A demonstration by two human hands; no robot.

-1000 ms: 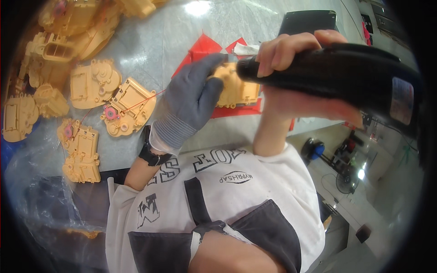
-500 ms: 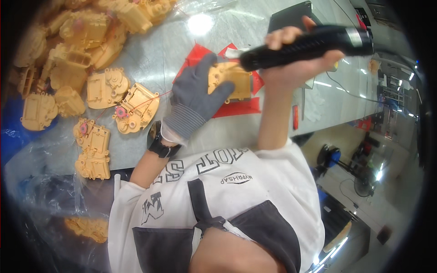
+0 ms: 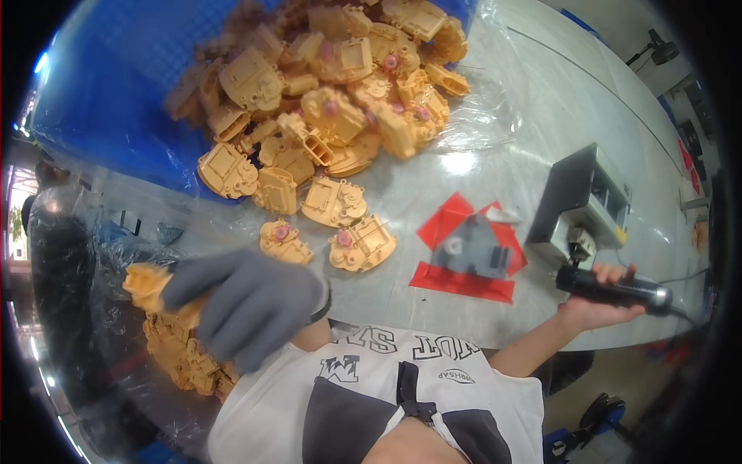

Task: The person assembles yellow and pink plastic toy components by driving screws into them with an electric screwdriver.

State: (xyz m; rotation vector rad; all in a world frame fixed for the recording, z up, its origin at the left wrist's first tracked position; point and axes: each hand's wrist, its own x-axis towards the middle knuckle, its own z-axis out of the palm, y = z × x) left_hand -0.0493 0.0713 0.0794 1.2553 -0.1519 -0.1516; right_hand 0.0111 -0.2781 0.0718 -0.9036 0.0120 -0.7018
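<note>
Gloved left hand (image 3: pixel 247 305) grips a yellow plastic housing (image 3: pixel 151 282) off the desk's near-left corner, over a bag of similar parts (image 3: pixel 185 359). Right hand (image 3: pixel 599 298), closed round the black power screwdriver (image 3: pixel 614 288), sits at the near-right edge; best release the housing low and keep the tool clear of the grey fixture (image 3: pixel 473 247).

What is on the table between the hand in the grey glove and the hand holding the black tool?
In the head view, a grey moulded fixture on red tape lies between the gloved left hand and the right hand gripping the black electric screwdriver.
</note>
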